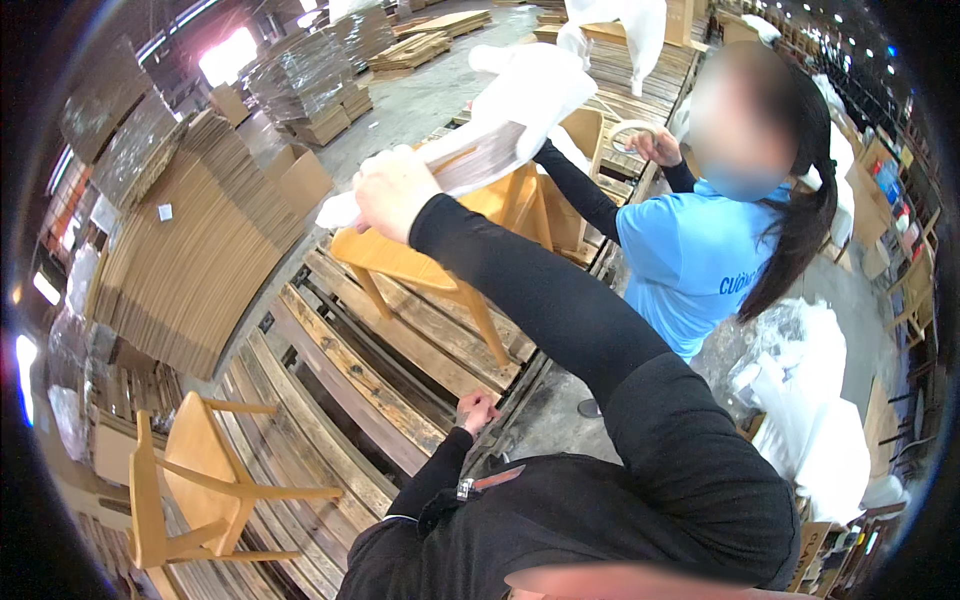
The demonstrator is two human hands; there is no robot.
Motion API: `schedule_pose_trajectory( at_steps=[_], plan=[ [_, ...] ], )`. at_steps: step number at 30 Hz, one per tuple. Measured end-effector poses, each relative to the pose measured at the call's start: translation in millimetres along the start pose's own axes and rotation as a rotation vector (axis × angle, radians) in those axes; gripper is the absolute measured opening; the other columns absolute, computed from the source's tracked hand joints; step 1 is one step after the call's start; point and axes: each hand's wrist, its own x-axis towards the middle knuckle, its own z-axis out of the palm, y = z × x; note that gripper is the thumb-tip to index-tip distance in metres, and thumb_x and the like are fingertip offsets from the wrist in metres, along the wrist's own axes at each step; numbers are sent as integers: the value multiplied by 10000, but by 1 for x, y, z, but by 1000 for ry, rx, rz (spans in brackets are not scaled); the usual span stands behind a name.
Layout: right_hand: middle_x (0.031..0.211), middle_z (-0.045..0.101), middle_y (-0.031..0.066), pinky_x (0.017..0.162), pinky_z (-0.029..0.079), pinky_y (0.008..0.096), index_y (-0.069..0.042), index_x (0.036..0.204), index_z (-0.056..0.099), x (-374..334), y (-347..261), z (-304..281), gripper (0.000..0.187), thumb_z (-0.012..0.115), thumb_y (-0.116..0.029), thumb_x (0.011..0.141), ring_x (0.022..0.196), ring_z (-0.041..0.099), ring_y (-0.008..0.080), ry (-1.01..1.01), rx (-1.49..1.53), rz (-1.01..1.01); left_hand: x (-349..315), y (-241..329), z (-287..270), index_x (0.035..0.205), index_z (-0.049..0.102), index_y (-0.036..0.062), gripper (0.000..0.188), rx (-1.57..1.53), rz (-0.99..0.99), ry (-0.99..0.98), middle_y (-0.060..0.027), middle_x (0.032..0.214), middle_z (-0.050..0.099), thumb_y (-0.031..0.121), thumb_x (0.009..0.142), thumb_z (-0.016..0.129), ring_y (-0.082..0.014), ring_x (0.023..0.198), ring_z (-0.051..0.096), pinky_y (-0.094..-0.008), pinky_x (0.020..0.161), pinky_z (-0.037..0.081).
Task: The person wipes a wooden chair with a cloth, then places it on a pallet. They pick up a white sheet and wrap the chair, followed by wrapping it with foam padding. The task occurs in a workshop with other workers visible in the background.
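Note:
My right hand point(395, 195) reaches across to the far side, fingers closed on white foam wrap point(475, 160) over the upper part of a wooden chair point(400, 250). That chair's yellowish seat and legs show bare below the wrap, on the slatted pallets. My left hand point(478, 412) is held low beside the pallet edge, fingers curled, with nothing seen in it. Across from me, a person in a blue shirt point(670, 260) has one hand on a white tape roll point(632, 137); their other arm goes behind the wrapped chair.
An unwrapped wooden chair point(210, 480) lies tipped on the pallets point(330, 370) at the near left. A tall stack of flat cardboard point(190, 240) stands at the left. More wrapped furniture point(640, 40) is at the back. White foam and plastic point(810, 400) are heaped at the right.

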Motion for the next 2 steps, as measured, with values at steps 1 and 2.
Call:
schedule_pose_trajectory(
  at_steps=[1,2],
  plan=[
    [853,687,53,797,442,397,-106,884,718,2,-1,-3,427,772,-489,704,897,654,240,-67,-2,13,-2,-5,-10,926,668,18,195,-27,73,-9,-129,758,686,194,901,587,-198,675,697,-296,569,530],
    [906,690,54,810,441,408,-104,938,713,5,-1,-6,443,781,-476,707,937,646,231,-108,21,-4,-1,-9,-19,952,694,35,208,21,1,18,-137,737,691,211,889,604,-191,633,701,-306,525,529]
  ],
)
